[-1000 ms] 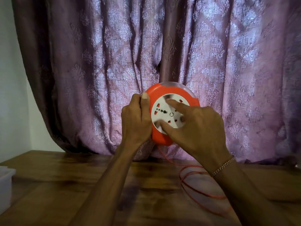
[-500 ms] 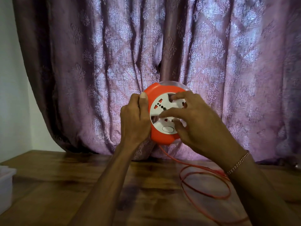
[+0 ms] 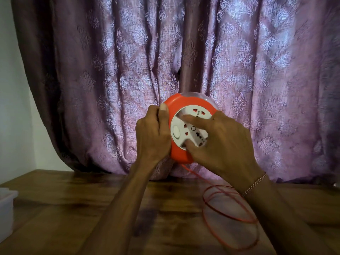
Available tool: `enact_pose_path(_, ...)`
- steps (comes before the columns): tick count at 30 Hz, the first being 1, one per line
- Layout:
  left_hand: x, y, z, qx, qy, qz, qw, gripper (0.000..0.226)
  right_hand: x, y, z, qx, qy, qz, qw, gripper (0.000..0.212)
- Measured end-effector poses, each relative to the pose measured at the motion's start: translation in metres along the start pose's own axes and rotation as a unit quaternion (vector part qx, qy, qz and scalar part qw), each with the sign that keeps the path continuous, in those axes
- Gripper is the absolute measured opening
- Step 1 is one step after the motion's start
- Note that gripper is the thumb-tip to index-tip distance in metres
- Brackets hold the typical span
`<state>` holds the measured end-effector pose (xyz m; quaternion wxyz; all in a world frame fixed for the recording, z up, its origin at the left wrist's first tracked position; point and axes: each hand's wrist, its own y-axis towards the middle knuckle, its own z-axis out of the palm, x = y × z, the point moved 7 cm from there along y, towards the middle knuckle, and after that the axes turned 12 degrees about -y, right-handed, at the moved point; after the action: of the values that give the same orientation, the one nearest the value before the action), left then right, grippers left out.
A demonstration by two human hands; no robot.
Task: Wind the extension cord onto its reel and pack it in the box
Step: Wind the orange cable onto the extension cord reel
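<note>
L hand (image 3: 153, 134) grip: clamped on the reel (image 3: 184, 128), fingers wrapped round its left rim, thumb flat along the orange front edge. Reel held up off the surface (image 3: 92, 208), face toward the camera, in front of the curtain (image 3: 184, 52).

R hand (image 3: 220, 144) grip: not closed round anything. Index finger lies straight across the white socket face (image 3: 191, 128), thumb tip presses the lower part of that face; other fingers hidden behind the hand, so can't tell how they lie. Bracelet (image 3: 254, 184) on R wrist.

Reel: orange round body w/ clear back part showing at the top edge. White centre disc has red-lined socket holes at top, centre and lower right, plus a white oval button (image 3: 176, 132) at its left side, just beside the L thumb.

Cord (image 3: 230, 214): thin, orange-red. Leaves the reel's underside, drops behind the R forearm to the surface, lies there in loose overlapping loops right of centre, partly under the R arm. Far end not visible.

Surface: dark wood, glossy, w/ reflections. White plastic container (image 3: 6, 212) at far left edge, cut off by the frame; can't tell what it holds.

Backdrop: mauve patterned curtain, hem touching the surface's back edge. Pale wall (image 3: 11, 107) to the left.
</note>
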<state>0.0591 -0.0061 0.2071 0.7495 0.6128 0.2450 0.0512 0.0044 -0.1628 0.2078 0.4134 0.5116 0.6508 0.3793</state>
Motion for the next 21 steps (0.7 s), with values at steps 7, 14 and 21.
enact_pose_path(7, -0.001, 0.000, 0.001, 0.008, 0.012, 0.004, 1.000, 0.037, -0.005, -0.004, 0.001, -0.036, 0.023, 0.090, 0.995, 0.072)
enact_pose_path(14, -0.001, 0.001, -0.001, 0.002, -0.010, -0.007, 1.000, 0.038, -0.002, -0.004, -0.017, -0.150, -0.014, 0.022, 0.988, 0.050)
enact_pose_path(21, 0.000, 0.002, -0.002, 0.003, -0.008, -0.009, 1.000, 0.039, -0.003, 0.006, -0.014, -0.062, 0.069, -0.134, 0.987, 0.018)
